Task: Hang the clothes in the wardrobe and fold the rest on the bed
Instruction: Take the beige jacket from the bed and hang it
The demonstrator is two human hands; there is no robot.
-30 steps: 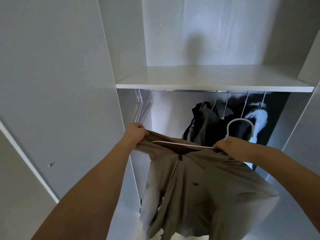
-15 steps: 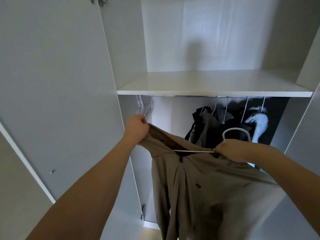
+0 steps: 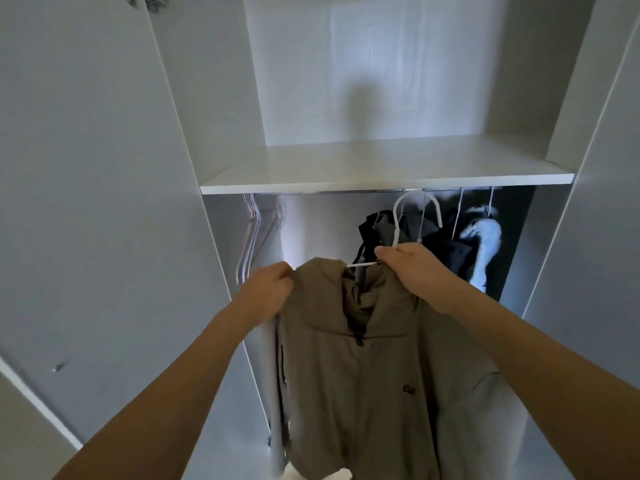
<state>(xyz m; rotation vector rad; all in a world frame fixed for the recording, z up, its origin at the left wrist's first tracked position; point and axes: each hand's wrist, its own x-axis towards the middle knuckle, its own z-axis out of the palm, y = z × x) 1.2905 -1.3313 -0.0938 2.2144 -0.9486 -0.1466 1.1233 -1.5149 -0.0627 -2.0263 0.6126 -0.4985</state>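
A beige zip-up hoodie (image 3: 363, 375) hangs on a white hanger (image 3: 398, 216) in front of the open wardrobe. My left hand (image 3: 272, 289) grips the hoodie's left shoulder. My right hand (image 3: 412, 268) holds the hanger at the base of its hook, together with the collar. The hook's top sits just under the white shelf (image 3: 381, 181), close to the rail (image 3: 346, 192), which is mostly hidden behind the shelf edge. Whether the hook is over the rail cannot be made out.
Several empty hangers (image 3: 252, 237) hang at the rail's left end. Dark clothes (image 3: 384, 230) and a black-and-white garment (image 3: 485, 244) hang on the right. The open wardrobe door (image 3: 86, 202) stands at the left, and a side panel (image 3: 595, 202) at the right.
Both hands raised the hoodie and hanger toward the rail. The hook rose from chest height to just below the shelf, and the hoodie's left shoulder now sits more squarely on the hanger.
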